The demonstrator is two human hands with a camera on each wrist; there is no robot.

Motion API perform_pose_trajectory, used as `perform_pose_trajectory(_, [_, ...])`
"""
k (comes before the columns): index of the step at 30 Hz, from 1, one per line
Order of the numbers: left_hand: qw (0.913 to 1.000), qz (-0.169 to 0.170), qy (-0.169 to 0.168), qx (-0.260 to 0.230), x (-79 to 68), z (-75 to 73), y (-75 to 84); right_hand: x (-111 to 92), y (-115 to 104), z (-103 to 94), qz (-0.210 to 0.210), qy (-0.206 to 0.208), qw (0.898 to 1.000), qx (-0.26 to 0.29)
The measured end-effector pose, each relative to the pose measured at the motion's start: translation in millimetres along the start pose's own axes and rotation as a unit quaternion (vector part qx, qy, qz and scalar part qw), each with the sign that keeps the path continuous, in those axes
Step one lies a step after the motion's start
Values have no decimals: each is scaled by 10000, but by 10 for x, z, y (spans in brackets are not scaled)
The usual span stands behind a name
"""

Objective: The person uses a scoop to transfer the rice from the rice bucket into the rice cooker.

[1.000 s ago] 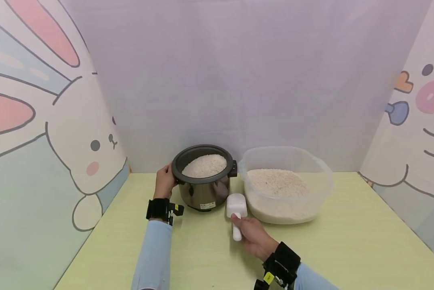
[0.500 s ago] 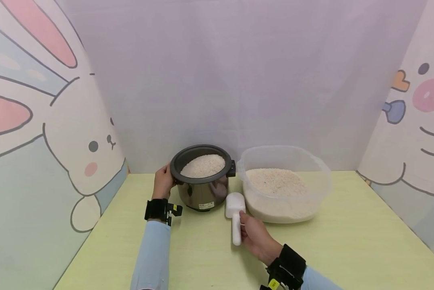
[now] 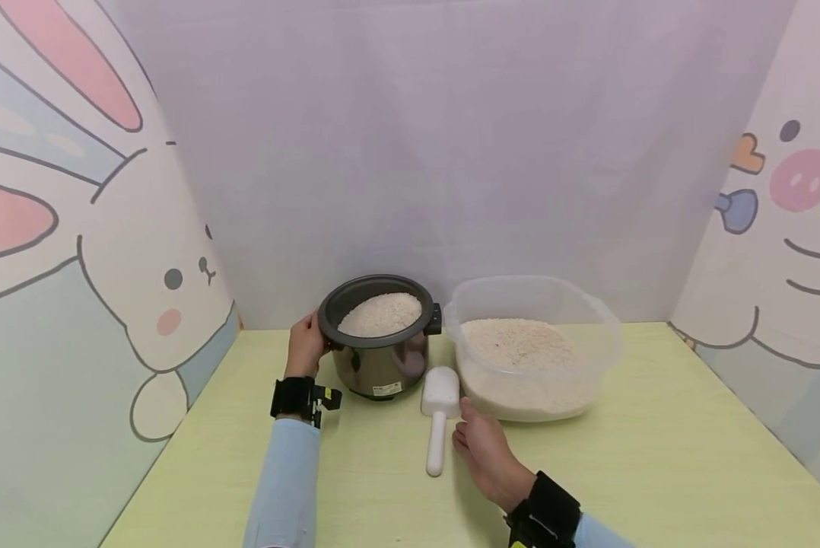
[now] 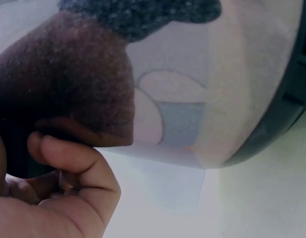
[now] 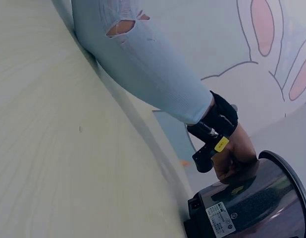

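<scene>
A dark rice cooker stands at the back, with white rice heaped inside. My left hand grips its left side handle; in the left wrist view the curled fingers wrap the dark handle beside the shiny wall. In front of the cooker a white scoop lies face down on the table, its handle toward me. Just right of the scoop is my right hand, fingers loosely bent with nothing between them. The right wrist view shows the cooker and left hand but not the right hand.
A clear plastic tub with rice in it stands right of the cooker, close behind the right hand. A pale curtain hangs behind the yellow-green table. Cartoon-printed panels flank both sides.
My right hand has laid the scoop down on the table, let go of its handle and drawn slightly right. The left hand stays on the cooker's handle.
</scene>
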State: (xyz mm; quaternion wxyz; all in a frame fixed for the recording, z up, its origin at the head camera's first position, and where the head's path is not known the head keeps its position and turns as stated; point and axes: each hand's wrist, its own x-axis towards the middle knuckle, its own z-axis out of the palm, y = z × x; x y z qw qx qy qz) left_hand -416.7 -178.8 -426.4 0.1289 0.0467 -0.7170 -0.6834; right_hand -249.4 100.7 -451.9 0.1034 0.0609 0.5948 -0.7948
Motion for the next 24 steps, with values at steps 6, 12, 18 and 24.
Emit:
perform_pose_trajectory(6, [9995, 166, -80, 274, 44, -48, -31, 26, -25, -17, -333, 282, 9901, -1331])
perform_pose_trajectory(12, [9960, -128, -114, 880, 1, -225, -37, 25, -61, -89, -1729, 143, 9155, -3630])
perform_pose_trajectory(18, [9604, 362, -439, 2728, -253, -359, 22, 68, -25, -148, -3085, 61, 7723, -5552])
perform_pose_trajectory(24, [9073, 1076, -779, 3989, -692, -239, 68, 49, 69, -178, -2886, 46, 6862, -6677])
